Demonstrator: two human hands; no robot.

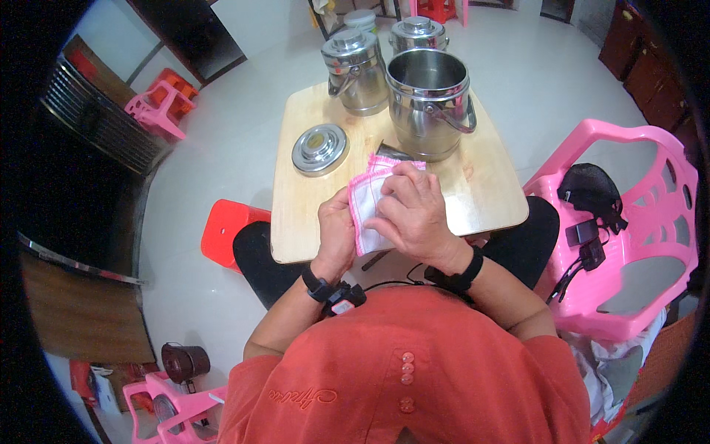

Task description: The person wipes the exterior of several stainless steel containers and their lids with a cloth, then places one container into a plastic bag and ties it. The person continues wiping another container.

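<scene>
A white cloth with pink stitched edges [366,208] is between my hands at the table's near edge. My left hand [337,227] grips its left side. My right hand [413,211] lies over the cloth with bent fingers, holding its right part. A dark, shiny piece [392,151] shows just beyond the cloth; the cloth hides the rest, so I cannot tell what it is. Farther off stands a lidless stainless steel pail [427,125], its handle hanging to the right. A round steel lid [320,149] lies on the tabletop to the left.
A lidded steel pail [360,89] and another lidded pail [417,34] stand at the back of the wooden table [310,222]. A red stool [230,230] is at left. On the right, a pink plastic chair [604,277] carries a black mesh item [591,188] and black cabled devices [582,233].
</scene>
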